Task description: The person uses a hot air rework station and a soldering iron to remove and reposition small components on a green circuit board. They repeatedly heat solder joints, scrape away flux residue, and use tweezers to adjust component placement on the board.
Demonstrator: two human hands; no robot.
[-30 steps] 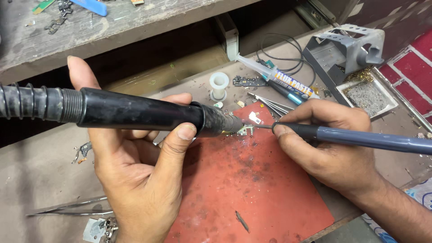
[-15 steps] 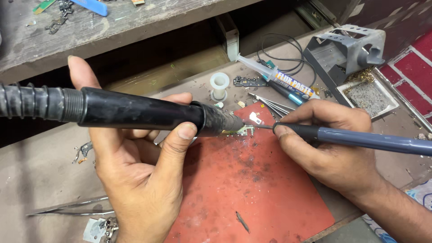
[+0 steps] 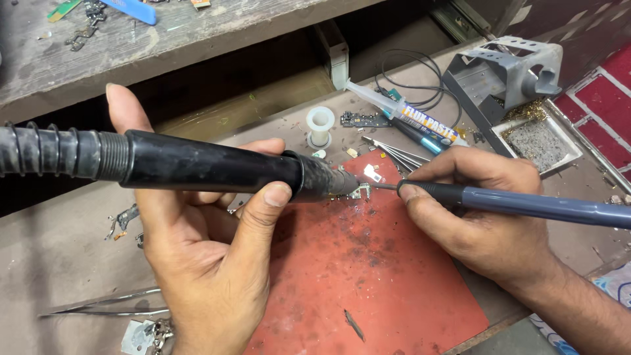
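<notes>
Over the scorched red mat (image 3: pixel 388 289), our left hand (image 3: pixel 204 263) wraps the black hot-air wand (image 3: pixel 210 167); our right hand (image 3: pixel 486 223) pinches the soldering iron (image 3: pixel 526 205), fingers closed.

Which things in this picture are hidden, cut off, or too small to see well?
Head view only:
- Black hot-air tool in left hand: its nozzle covers much of the small part on the red mat; hose cut by left edge.
- Blue-grey iron in right hand: rear cut by right edge; tip contact too small to judge.
- Tweezers: partly behind left hand.
</notes>
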